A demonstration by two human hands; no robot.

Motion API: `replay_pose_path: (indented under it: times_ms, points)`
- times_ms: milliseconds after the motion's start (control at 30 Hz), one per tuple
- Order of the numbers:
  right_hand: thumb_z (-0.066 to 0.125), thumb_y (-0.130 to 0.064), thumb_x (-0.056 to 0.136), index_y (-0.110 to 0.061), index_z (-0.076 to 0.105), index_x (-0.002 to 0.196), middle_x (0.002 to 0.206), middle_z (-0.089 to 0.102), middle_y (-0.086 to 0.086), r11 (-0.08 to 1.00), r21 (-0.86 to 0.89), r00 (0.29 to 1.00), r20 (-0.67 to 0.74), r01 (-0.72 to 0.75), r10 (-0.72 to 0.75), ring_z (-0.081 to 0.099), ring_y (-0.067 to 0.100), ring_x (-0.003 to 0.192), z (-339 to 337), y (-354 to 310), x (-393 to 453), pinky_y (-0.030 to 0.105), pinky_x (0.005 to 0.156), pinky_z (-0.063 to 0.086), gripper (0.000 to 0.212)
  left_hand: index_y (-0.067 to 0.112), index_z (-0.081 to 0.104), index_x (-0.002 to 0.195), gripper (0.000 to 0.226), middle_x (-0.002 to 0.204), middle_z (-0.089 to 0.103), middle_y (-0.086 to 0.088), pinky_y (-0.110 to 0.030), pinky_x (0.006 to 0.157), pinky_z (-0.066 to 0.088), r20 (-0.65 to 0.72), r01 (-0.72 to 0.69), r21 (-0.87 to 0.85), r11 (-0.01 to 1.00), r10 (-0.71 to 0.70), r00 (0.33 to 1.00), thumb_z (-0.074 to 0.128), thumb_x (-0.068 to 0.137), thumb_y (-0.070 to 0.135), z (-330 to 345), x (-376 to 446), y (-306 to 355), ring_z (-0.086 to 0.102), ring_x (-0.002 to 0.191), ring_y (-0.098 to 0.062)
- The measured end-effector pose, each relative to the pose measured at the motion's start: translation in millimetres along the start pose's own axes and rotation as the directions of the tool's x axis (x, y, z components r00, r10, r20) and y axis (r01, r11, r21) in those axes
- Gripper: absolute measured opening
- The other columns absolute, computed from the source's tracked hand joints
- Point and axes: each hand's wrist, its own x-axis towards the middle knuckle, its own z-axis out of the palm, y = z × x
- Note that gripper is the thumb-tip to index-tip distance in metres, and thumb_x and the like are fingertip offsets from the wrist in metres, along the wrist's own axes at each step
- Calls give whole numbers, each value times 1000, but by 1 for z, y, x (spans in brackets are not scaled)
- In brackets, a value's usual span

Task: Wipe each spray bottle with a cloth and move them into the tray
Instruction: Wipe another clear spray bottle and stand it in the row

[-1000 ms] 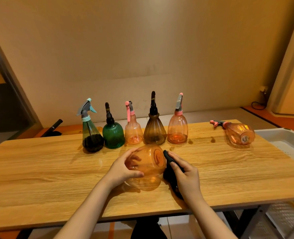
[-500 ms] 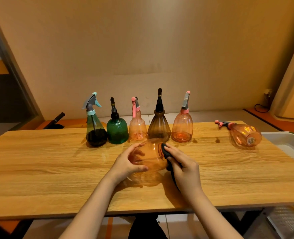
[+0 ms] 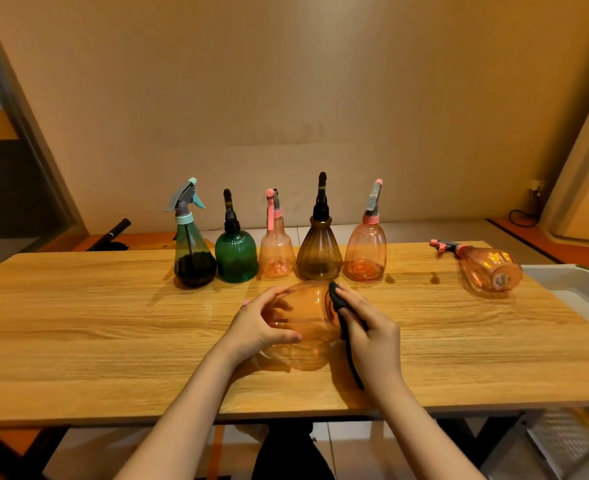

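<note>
Wooden table (image 3: pixel 78 341), seen from the head camera. Left hand (image 3: pixel 258 327) wraps an orange spray bottle (image 3: pixel 307 313) lying on its side near the table's centre, thumb curled over the near flank, fingers round the far side; the bottle's base faces right. Right hand (image 3: pixel 369 334) presses a dark cloth (image 3: pixel 338 306) against that base — fingers curled round the cloth, a tail of it hanging down under the palm. The two hands sit close together, bottle between them. At 12 o'clock from the hands, a row of five upright bottles: dark teal-topped bottle (image 3: pixel 192 258), green ribbed bottle (image 3: pixel 236 254), small pink-topped bottle (image 3: pixel 276 251), brown ribbed bottle (image 3: pixel 319 251), orange pink-collared bottle (image 3: pixel 365 251). At 2 o'clock, well apart, another orange bottle (image 3: pixel 487 268) lies on its side, nozzle pointing left. Just past it at 3 o'clock, a white tray (image 3: pixel 570 289) at the table's right edge — only partly in frame, so what it holds I cannot tell.
</note>
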Motion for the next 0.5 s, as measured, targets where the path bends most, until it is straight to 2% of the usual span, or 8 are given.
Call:
replay_pose_path:
  times_ms: [67, 133, 200, 267, 333, 400, 500]
  points:
    - [62, 9, 81, -25, 58, 114, 115, 64, -3, 998, 30, 999, 10, -54, 54, 50, -16, 109, 1, -3, 8, 8, 94, 38, 47, 32, 47, 125, 91, 118, 59, -9, -16, 77, 52, 2, -7, -4, 1000, 7, 1000, 94, 47, 30, -1, -2, 2, 59, 110, -20]
    - [62, 5, 81, -23, 59, 114, 116, 61, -12, 1000, 21, 1000, 29, -1, 0, 50, -13, 111, 4, -11, 10, 11, 96, 39, 44, 38, 48, 120, 98, 115, 60, -6, -18, 81, 52, -14, -16, -24, 1000, 16, 1000, 91, 33, 55, -2, -4, 5, 60, 109, -16]
    - [61, -1, 80, -16, 61, 116, 118, 60, -11, 996, 8, 996, 42, 84, -85, 50, -7, 115, 7, -17, 3, 13, 97, 40, 39, 41, 49, 118, 99, 114, 61, -4, -21, 85, 51, -35, -27, -40, 999, 26, 999, 87, 29, 64, -3, -4, 5, 59, 109, -13]
    - [59, -2, 78, -13, 61, 116, 119, 60, -5, 992, 11, 992, 44, 122, -122, 51, -2, 117, 7, -17, -8, 15, 98, 40, 40, 41, 50, 117, 95, 112, 61, -4, -21, 85, 51, -27, -28, -47, 998, 27, 999, 90, 32, 55, -3, -4, 4, 60, 107, -15]
    - [61, 2, 79, -15, 60, 116, 119, 60, -8, 995, 39, 996, 31, 88, -89, 51, -4, 116, 4, -12, -18, 12, 96, 39, 41, 40, 50, 115, 84, 111, 61, -4, -19, 80, 52, -14, -20, -26, 999, 20, 1000, 94, 43, 35, -1, -3, 3, 61, 104, -17]
    - [62, 8, 81, -23, 61, 112, 116, 61, -8, 994, 101, 999, -2, -39, 39, 51, -11, 112, 1, -6, -18, 8, 95, 38, 44, 39, 49, 115, 76, 110, 60, -4, -15, 74, 51, 2, -8, 4, 1000, 8, 1000, 90, 56, 15, 2, -2, 4, 61, 99, -12]
    - [59, 7, 84, -35, 60, 105, 115, 63, -4, 970, 160, 982, -20, -181, 187, 52, -10, 110, 1, -4, -7, 13, 97, 40, 47, 35, 48, 119, 75, 110, 59, -3, -13, 72, 50, 3, -5, 31, 1000, 5, 1000, 87, 62, 7, 4, 0, 2, 61, 95, -6]
